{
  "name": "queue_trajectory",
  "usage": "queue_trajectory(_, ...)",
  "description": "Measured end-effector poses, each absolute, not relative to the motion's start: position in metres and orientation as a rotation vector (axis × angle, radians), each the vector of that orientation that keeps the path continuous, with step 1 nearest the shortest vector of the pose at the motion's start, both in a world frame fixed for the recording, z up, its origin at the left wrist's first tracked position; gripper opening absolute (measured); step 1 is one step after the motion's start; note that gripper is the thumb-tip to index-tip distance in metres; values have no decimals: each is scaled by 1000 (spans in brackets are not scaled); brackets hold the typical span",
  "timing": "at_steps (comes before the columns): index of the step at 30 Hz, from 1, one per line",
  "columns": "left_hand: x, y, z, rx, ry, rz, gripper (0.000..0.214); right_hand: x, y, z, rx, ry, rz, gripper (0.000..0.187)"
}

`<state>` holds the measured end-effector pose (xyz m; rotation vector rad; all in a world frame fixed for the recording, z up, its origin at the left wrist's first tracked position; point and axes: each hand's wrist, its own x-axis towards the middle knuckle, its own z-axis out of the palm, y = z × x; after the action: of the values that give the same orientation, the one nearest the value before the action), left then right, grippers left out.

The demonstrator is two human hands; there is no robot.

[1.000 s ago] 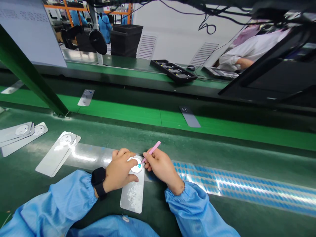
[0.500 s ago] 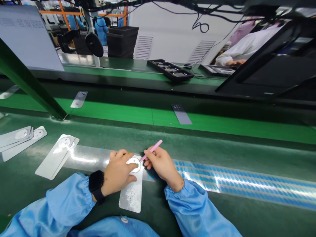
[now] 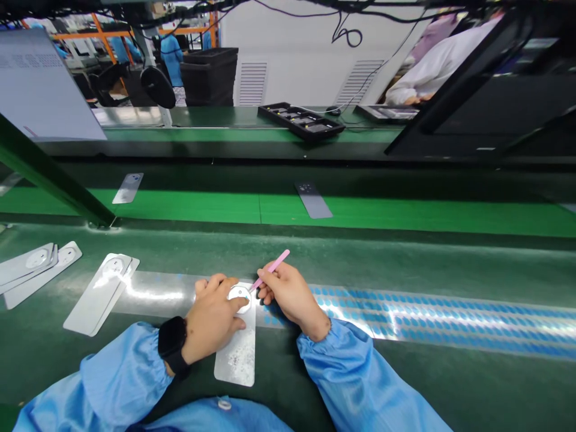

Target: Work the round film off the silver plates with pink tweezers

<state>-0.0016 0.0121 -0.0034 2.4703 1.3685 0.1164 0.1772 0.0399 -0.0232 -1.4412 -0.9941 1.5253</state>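
A pale, flat phone back cover (image 3: 236, 363) with a round camera ring (image 3: 240, 292) lies in front of me, partly over a clear strip. My left hand (image 3: 216, 318), a black watch at its wrist, holds the cover's left side, with a fingertip on the ring. Pink tweezers (image 3: 275, 267) are pinched in my right hand (image 3: 291, 297). Their tip meets the ring's right edge; whether anything is between the points is too small to see. The clear strip (image 3: 427, 321) carries rows of blue round stickers to the right of my right hand.
Two overlapping covers (image 3: 96, 294) lie to the left, with several more stacked (image 3: 27, 270) beyond. Past the bench edge, a green belt (image 3: 202, 207) bears a grey cover (image 3: 314, 201) and a pale one (image 3: 128, 188). A slanted green post (image 3: 54, 174) stands left; a black tray (image 3: 301, 120) sits behind.
A blue spot seen near the tweezers' tip on the ring no longer shows. The view has shifted slightly, and covers on the belt appear farther left. Both hands keep nearly the same pose.
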Motion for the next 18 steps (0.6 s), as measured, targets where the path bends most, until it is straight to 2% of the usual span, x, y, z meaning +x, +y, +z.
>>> queue_trajectory(8,-2,15,-2,2464,1379,138,35,175,40,-15,-1420,-966,1538,27)
queue_trajectory(14,11,29,13,2332,1418,-61,50,181,40,-13,-1321,-836,1610,37)
queue_trajectory(18,10,70,31,2329,1408,-9,37,188,44,-12,-1220,-713,1687,43)
